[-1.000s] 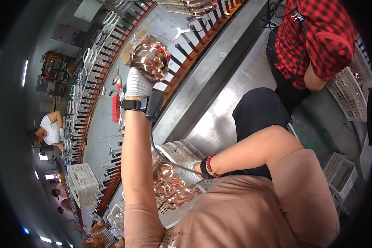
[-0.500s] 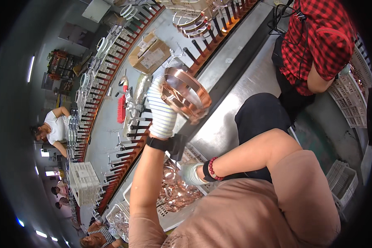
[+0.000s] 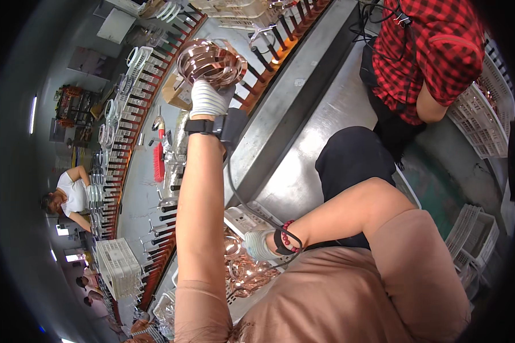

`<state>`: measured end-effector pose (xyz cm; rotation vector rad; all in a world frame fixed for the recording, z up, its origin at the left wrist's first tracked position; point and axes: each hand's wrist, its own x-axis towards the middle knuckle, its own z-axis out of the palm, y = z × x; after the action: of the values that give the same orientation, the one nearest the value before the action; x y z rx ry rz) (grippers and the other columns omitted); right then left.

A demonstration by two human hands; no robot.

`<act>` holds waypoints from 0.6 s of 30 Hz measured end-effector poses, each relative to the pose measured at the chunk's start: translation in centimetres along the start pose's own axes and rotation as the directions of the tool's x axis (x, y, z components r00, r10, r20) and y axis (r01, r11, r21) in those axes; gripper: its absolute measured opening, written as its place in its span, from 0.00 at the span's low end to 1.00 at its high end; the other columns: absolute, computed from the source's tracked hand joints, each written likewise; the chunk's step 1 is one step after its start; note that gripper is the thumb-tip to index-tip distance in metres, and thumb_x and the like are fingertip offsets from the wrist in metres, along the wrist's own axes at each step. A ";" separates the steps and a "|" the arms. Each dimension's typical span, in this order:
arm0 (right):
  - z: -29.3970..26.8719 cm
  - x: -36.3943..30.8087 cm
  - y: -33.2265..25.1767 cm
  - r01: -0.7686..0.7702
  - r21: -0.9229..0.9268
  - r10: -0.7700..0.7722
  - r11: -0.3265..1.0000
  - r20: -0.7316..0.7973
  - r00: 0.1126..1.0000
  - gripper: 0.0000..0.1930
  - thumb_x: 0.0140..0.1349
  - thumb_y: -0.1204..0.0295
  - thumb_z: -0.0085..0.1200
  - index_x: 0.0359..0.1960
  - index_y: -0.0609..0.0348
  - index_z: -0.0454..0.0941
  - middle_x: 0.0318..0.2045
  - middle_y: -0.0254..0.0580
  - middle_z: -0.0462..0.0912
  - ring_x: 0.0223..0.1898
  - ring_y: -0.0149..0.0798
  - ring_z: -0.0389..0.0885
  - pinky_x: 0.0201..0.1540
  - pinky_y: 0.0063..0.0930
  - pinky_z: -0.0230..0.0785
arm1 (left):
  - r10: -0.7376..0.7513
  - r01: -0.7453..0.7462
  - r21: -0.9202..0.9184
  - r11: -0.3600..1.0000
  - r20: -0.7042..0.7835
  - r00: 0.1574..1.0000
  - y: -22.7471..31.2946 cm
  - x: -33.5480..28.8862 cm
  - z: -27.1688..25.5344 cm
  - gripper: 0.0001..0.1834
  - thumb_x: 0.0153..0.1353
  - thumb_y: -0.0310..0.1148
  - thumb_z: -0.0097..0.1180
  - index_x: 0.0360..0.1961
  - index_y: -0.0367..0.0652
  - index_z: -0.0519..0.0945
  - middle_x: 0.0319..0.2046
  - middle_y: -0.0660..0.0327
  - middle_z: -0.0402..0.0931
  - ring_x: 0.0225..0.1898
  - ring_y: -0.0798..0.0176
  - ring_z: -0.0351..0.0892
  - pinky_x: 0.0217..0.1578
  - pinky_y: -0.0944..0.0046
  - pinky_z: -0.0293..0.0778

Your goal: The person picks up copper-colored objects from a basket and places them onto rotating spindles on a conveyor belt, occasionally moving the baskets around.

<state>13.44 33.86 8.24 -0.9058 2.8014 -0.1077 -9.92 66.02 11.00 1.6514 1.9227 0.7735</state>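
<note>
My left hand (image 3: pixel 208 98), in a white striped glove, reaches far out over the workbench. It holds several shiny copper-coloured metal rings (image 3: pixel 193 56) beyond the wrist, which hide most of its fingers. The rings are beside the row of black pegs (image 3: pixel 261 59). Down by my lap, my right hand (image 3: pixel 258 246), gloved too, dips into a white crate (image 3: pixel 241 216) among loose copper-coloured rings (image 3: pixel 250 273). Its fingers are out of sight, so whether it grips one cannot be seen.
A cardboard box (image 3: pixel 176 91) and a red brush (image 3: pixel 158 162) lie on the grey bench (image 3: pixel 137 191). White crates (image 3: pixel 119 260) stand at its left. A person in a red checked shirt (image 3: pixel 440 54) is close on the right. A black cable (image 3: pixel 234 186) hangs from my left wrist.
My left arm has stretched forward, carrying the copper-coloured rings away from me toward the far pegs. The right hand stays at the crate. The whole view has shifted slightly.
</note>
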 end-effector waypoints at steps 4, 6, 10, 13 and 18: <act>0.0 -0.8 -0.5 0.004 -0.043 -0.002 0.999 0.048 0.999 0.17 0.70 0.58 0.45 0.48 0.52 0.83 0.44 0.41 0.85 0.49 0.43 0.81 0.52 0.46 0.72 | -0.222 0.226 -0.689 0.688 0.097 0.970 4.7 -1.8 -0.3 0.23 0.73 0.48 0.44 0.60 0.49 0.76 0.58 0.58 0.79 0.53 0.55 0.79 0.57 0.46 0.75; 1.0 0.0 -0.7 0.013 -0.093 -0.012 0.996 0.018 1.000 0.17 0.69 0.59 0.47 0.50 0.51 0.83 0.44 0.40 0.85 0.50 0.44 0.80 0.54 0.47 0.71 | -0.637 0.520 -0.660 0.542 0.081 0.766 6.2 -3.1 -1.6 0.19 0.68 0.35 0.52 0.59 0.52 0.75 0.54 0.58 0.79 0.50 0.55 0.82 0.41 0.50 0.85; 3.0 -0.6 -1.2 0.031 -0.111 -0.057 0.993 -0.237 0.970 0.12 0.61 0.67 0.55 0.43 0.47 0.88 0.43 0.34 0.87 0.56 0.47 0.79 0.60 0.47 0.70 | -0.480 0.329 -0.438 0.837 -0.295 0.826 6.4 -7.5 -3.8 0.26 0.57 0.42 0.68 0.54 0.42 0.80 0.35 0.60 0.83 0.31 0.59 0.82 0.27 0.58 0.78; 1.1 -1.8 -0.6 0.062 0.033 -0.057 0.998 -0.141 0.988 0.12 0.61 0.69 0.54 0.42 0.53 0.87 0.43 0.40 0.87 0.51 0.46 0.82 0.56 0.43 0.73 | 0.043 -0.019 0.046 0.999 -0.617 0.786 11.8 -12.2 -2.9 0.19 0.58 0.25 0.62 0.52 0.39 0.79 0.39 0.60 0.82 0.37 0.65 0.82 0.36 0.64 0.77; 4.5 -0.7 -0.4 -0.100 0.095 0.116 0.990 -0.187 0.976 0.09 0.58 0.65 0.60 0.34 0.54 0.89 0.37 0.40 0.88 0.45 0.44 0.85 0.47 0.38 0.78 | 0.052 -0.237 -0.376 0.896 -0.441 0.896 17.4 -18.4 -4.0 0.32 0.64 0.29 0.61 0.68 0.38 0.65 0.61 0.55 0.73 0.60 0.58 0.72 0.63 0.63 0.67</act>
<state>15.18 33.88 4.02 -0.7588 2.9895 -0.3124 2.47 49.26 25.95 1.4462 1.7266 1.6003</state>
